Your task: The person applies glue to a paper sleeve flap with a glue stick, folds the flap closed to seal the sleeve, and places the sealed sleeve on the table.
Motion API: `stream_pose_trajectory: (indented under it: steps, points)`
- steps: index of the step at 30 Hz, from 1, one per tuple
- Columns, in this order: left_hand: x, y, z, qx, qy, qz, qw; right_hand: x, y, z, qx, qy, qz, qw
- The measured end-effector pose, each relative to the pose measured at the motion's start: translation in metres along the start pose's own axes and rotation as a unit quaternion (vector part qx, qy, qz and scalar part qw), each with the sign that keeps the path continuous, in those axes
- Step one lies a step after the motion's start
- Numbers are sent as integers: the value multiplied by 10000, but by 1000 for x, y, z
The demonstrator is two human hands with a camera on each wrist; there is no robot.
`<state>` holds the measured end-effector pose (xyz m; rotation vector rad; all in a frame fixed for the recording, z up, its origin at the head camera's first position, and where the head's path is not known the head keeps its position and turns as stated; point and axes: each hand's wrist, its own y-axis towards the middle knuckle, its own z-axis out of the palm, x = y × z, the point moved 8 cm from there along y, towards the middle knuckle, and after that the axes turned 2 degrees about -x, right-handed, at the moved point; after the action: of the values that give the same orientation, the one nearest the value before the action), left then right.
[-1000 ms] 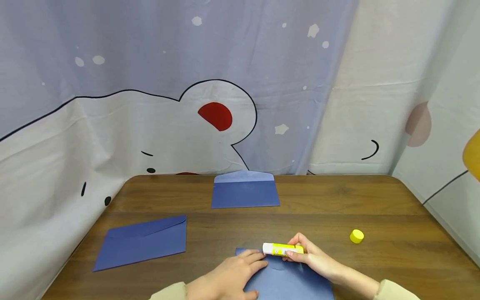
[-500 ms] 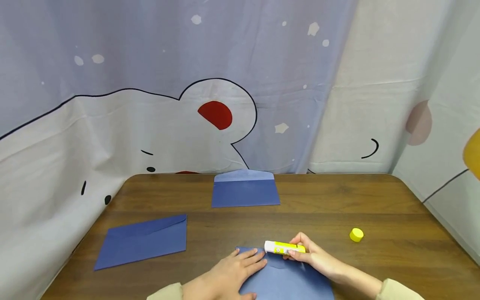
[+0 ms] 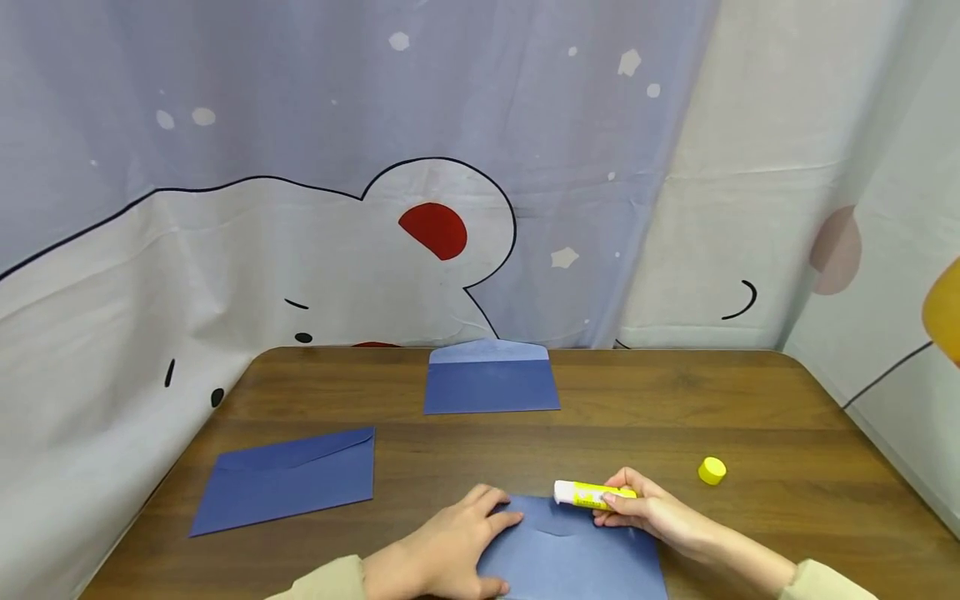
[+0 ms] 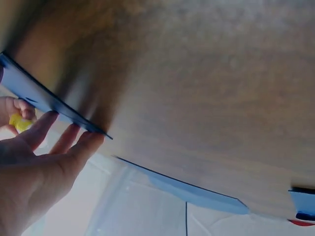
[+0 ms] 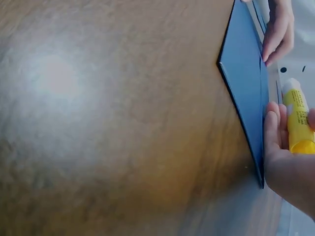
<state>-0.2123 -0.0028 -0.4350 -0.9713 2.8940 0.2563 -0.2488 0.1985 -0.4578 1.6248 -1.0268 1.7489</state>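
Two things differ from one second ago: at the counter's [image 3: 637,408] near edge, the left hand [image 3: 453,546] has drawn back to the left edge of the near envelope [image 3: 573,562], and the glue stick [image 3: 583,494] has shifted to the right. The left hand touches this envelope with spread fingers. The envelope lies between the hands. The right hand [image 3: 667,512] pinches the glue stick at the envelope's far edge.

Touches with bare left hand [image 4: 47,177] a flat blue paper envelope [image 4: 22,83]. Holds with bare right hand [image 4: 10,106] a partly hidden yellow stick [image 4: 19,123]. Shows also a second blue envelope [image 4: 192,191] on brown wooden table [image 4: 197,98].
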Motion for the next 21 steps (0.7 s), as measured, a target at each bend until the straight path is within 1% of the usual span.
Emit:
stream_pose_trajectory:
  steps: [5,9,11,15,16,18,20,21]
  points:
    - [2,-4,5,161,61,110,9998,-1,-1,1,-112,-210,-14,9997]
    - [1,-8,7,222,316,135,9992,-1,-2,1,-215,-404,60,9989]
    - [0,-8,5,202,412,9,9989,-1,-3,0,-226,-437,78,9988]
    - [-4,-1,0,100,615,-512,9967,-1,-2,1,-135,-268,54,9995]
    - [-7,2,0,102,675,-583,9960,-1,-1,1,-111,-222,54,9997]
    - [-15,8,1,84,908,-508,9945,-1,-1,2,-58,-142,42,9999]
    - [-24,14,5,209,1020,-261,9942,-1,0,2,-34,-101,28,9999]
    - [-28,17,8,308,966,-123,9948,-1,0,2,-28,-97,30,9999]
